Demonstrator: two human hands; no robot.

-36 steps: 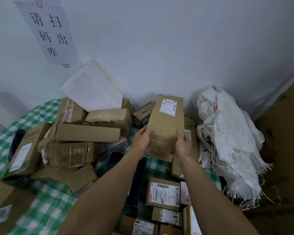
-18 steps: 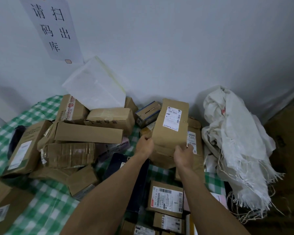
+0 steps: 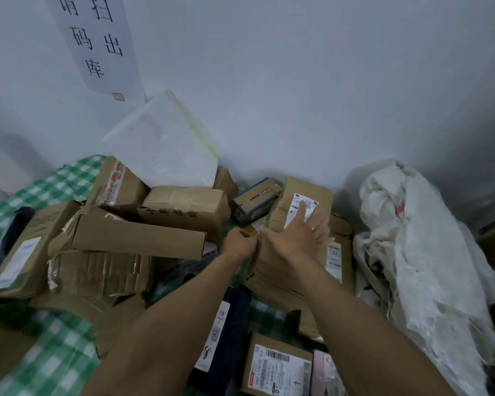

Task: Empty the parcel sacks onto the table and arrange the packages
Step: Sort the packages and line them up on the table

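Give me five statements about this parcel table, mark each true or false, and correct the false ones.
1. The right hand lies, fingers spread, on the brown box. True.
2. The white sack is heaped on the left. False: it is heaped on the right.
3. The tablecloth is green-and-white checked. True.
4. A red envelope leans on the wall. False: the flat parcel leaning there is white.
5. The left hand hangs well away from the box. False: it grips the box's left edge.
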